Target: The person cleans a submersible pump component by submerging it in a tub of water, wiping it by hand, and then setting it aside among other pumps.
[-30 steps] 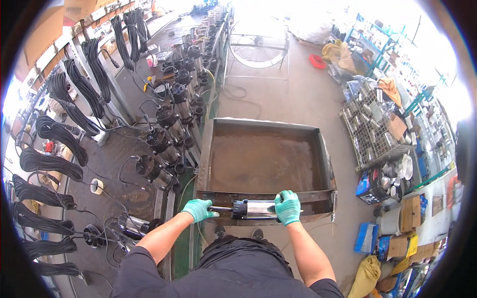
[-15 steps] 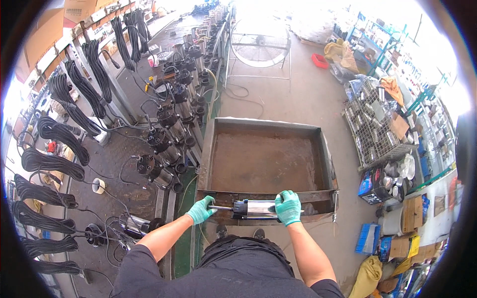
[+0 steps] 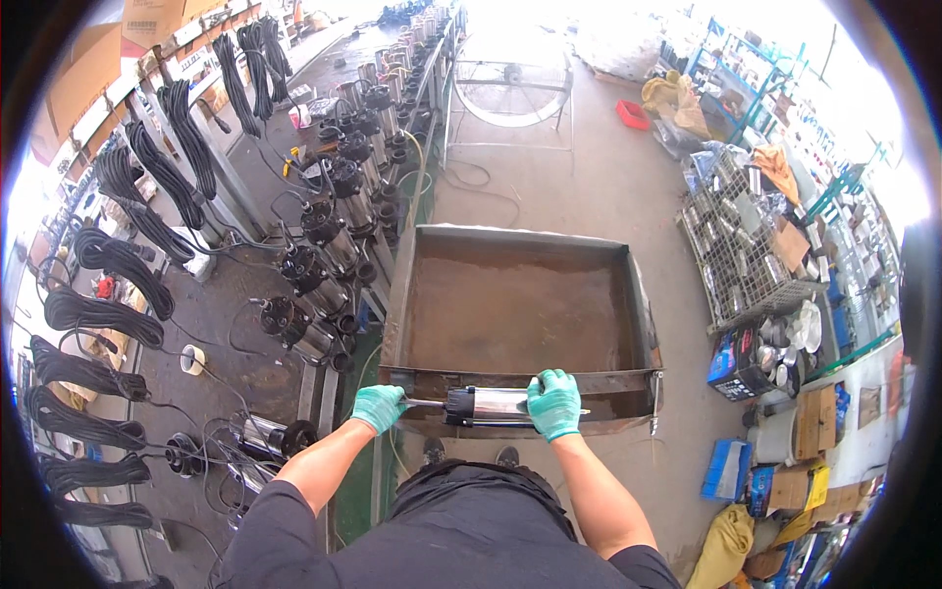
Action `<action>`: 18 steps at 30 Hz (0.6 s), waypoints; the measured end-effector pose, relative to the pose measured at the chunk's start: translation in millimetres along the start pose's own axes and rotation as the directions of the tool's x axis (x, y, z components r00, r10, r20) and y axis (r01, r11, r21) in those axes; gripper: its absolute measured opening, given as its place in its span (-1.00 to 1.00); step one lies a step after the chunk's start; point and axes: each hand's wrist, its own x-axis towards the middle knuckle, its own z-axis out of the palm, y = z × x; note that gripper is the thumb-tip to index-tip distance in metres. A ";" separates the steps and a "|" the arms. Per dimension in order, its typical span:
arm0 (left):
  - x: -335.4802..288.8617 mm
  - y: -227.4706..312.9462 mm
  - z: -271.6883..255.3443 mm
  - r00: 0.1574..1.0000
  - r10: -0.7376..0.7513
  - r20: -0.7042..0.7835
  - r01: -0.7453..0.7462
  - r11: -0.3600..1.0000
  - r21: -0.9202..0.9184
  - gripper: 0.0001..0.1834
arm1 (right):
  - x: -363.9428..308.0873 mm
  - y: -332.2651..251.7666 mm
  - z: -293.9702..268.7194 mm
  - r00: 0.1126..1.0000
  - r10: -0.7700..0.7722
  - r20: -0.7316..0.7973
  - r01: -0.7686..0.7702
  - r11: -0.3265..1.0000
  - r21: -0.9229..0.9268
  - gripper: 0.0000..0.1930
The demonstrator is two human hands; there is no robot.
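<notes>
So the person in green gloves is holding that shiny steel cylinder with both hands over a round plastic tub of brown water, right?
Not quite. The head view shows a rectangular rusty metal tank, not a round plastic tub. The rest holds: the left hand and right hand, both in green gloves, hold the shiny steel cylinder at its near edge.

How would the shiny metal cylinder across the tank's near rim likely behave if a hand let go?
The metal cylinder looks rigid, and probably heavy for its size, since both the left hand and right hand grip it. Round and smooth, it would likely roll off the narrow tank rim, and may be slippery.
</notes>
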 end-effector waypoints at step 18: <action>-75.3 35.9 37.2 0.861 -0.499 -0.100 0.293 0.647 -0.704 -0.58 | -78.4 294.6 -55.9 0.511 0.818 0.265 -0.832 0.393 0.393 -0.62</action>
